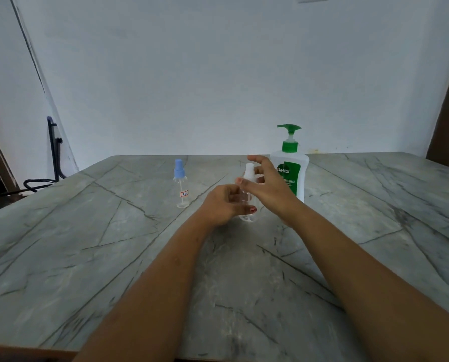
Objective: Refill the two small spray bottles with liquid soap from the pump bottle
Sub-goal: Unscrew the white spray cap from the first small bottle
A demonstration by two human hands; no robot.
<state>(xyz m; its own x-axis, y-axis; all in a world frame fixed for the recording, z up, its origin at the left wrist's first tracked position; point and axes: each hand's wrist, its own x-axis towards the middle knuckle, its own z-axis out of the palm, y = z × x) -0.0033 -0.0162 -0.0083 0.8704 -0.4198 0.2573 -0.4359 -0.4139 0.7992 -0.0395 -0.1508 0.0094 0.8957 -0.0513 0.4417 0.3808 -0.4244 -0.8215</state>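
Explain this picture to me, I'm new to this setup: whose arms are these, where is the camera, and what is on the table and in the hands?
No machine here: a person works with two bare hands, and the one picture comes from a wide-angle camera on their head, looking forward and down. On the grey veined stone table stand a small clear spray bottle with a blue cap, untouched at left, and a tall white soap bottle with a green pump at right. The left hand grips the body of a second small clear spray bottle with a white cap. The right hand is at that cap; blur hides whether it grips it.
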